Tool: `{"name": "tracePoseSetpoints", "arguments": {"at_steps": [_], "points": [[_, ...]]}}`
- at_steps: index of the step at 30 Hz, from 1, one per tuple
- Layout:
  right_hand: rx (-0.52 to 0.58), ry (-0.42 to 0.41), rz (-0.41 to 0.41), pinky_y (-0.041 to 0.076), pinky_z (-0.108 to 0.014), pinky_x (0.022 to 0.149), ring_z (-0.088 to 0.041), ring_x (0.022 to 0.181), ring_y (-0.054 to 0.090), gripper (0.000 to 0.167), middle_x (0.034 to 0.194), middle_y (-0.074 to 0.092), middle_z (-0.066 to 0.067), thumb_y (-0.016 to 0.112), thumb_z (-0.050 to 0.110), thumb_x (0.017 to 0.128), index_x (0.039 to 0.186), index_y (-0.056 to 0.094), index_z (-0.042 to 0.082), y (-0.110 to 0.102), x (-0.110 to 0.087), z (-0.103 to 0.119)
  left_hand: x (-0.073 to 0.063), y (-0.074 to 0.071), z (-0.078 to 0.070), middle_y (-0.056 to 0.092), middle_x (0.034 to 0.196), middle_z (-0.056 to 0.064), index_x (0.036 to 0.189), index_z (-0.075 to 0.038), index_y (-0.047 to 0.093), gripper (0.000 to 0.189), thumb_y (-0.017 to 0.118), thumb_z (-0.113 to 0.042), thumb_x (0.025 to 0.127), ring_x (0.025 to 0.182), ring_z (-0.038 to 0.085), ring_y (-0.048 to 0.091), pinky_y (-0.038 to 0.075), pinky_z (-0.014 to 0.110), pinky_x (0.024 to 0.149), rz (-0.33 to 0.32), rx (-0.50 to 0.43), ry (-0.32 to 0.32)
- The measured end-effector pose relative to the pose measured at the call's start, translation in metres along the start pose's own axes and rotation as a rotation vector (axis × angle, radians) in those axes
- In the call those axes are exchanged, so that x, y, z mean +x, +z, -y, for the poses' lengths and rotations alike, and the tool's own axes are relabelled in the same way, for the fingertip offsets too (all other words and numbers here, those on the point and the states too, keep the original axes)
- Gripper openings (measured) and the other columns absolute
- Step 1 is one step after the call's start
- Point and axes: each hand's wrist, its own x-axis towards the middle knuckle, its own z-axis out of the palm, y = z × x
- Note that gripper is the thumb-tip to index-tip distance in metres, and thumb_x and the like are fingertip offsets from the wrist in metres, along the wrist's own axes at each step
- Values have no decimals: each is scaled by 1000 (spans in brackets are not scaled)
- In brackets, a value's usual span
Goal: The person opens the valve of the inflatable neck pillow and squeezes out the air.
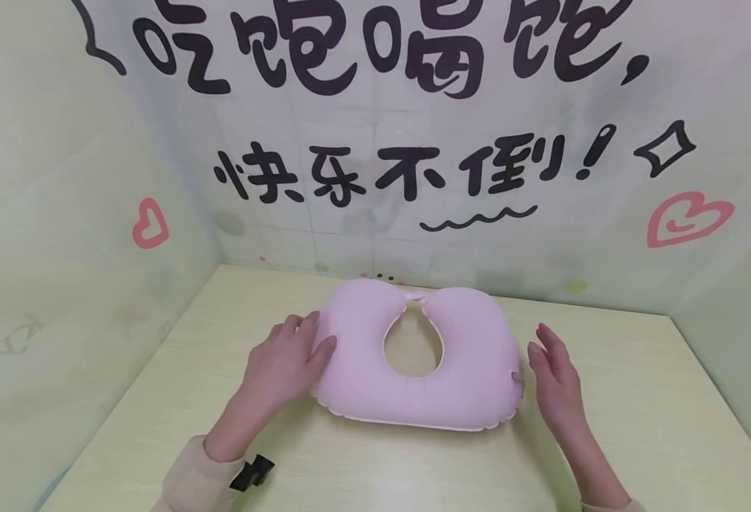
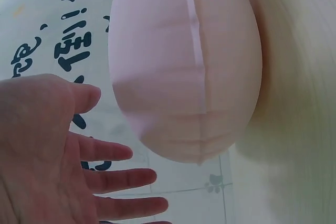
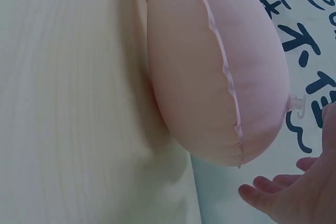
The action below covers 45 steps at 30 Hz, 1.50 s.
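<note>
A pink inflated U-shaped neck pillow (image 1: 414,402) lies on the table, its two rounded ends meeting at the far side around a teardrop opening. My left hand (image 1: 284,359) is at its left side with loosely extended fingers; whether they touch it is hard to tell in the head view. The left wrist view shows that hand (image 2: 47,156) spread beside the pillow's seamed side (image 2: 157,61), with a gap between. To the right, my right hand (image 1: 557,384) stands apart from the pillow, fingers extended. A clear valve (image 3: 297,104) sticks out near that hand (image 3: 299,192) in the right wrist view.
The pale wood-grain table (image 1: 375,473) ends at a back wall sheet (image 1: 350,242) with black lettering and hearts. Sheets also border it at the left and right. A black clip-like piece (image 1: 252,473) is by the left sleeve (image 1: 199,476).
</note>
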Motion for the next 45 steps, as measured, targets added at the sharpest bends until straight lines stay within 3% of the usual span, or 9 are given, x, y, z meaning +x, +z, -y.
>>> {"name": "tracePoseSetpoints", "arguments": {"at_steps": [2, 7, 10, 14, 20, 27, 36, 42, 45], "points": [[-46, -97, -50, 37, -10, 102, -36, 139, 47, 56, 160, 38, -18, 50, 23, 110, 160, 33, 6, 1, -4, 0, 2, 3, -2, 58, 132, 28, 145, 1, 53, 58, 57, -39, 104, 119, 48, 57, 54, 64, 80, -55, 10, 22], [-113, -392, -139, 37, -6, 99, -3, 133, 48, 59, 151, 50, -21, 69, 1, 96, 150, 48, 1, 8, -11, -3, 8, 10, -6, 50, 143, 31, 144, 1, 55, 57, 62, -35, 101, 136, 54, 41, 41, 67, 103, -136, 48, 135], [-172, -574, -192, 37, -9, 102, 9, 130, 45, 55, 144, 56, -23, 75, -6, 85, 138, 59, -5, 12, -12, -8, 11, 14, -8, 46, 149, 29, 146, -1, 54, 57, 63, -35, 101, 142, 55, 33, 33, 71, 108, -119, 51, 240], [-220, -706, -233, 36, -11, 105, 1, 130, 50, 44, 134, 64, -21, 79, -7, 75, 119, 71, -2, 14, -14, -14, 13, 23, -8, 43, 155, 24, 148, -6, 54, 55, 61, -36, 102, 147, 52, 26, 26, 74, 110, -57, 63, 364], [-210, -792, -226, 41, -13, 102, -15, 114, 63, 26, 116, 73, -18, 79, -5, 76, 101, 77, 2, 17, -13, -22, 11, 34, -8, 42, 158, 20, 146, -10, 58, 50, 59, -38, 104, 149, 51, 24, 23, 76, 110, -30, 60, 425], [-202, -831, -292, 44, -10, 95, -10, 101, 67, 11, 102, 76, -16, 76, 10, 90, 96, 78, 1, 18, -12, -24, 11, 38, -9, 38, 161, 19, 143, -12, 61, 47, 58, -38, 104, 150, 50, 20, 23, 77, 109, -9, 26, 425], [-185, -781, -376, 50, -8, 81, 11, 95, 65, 30, 90, 77, -14, 83, -18, 66, 92, 78, -2, 18, -14, -25, 13, 37, -11, 39, 160, 18, 142, -13, 62, 45, 58, -37, 104, 150, 50, 21, 25, 78, 107, 4, 10, 416], [-212, -803, -388, 50, -9, 80, 5, 93, 68, 8, 91, 77, -16, 81, -3, 84, 90, 76, -6, 17, -14, -28, 14, 38, -12, 38, 160, 18, 142, -13, 62, 45, 58, -37, 104, 150, 50, 20, 26, 78, 107, 11, 12, 415], [-234, -821, -384, 50, -9, 80, -1, 92, 71, 9, 91, 77, -17, 79, 0, 88, 94, 76, -7, 17, -14, -28, 15, 39, -12, 39, 160, 17, 142, -13, 62, 45, 58, -37, 104, 150, 50, 21, 26, 78, 107, 14, 16, 413]]}}
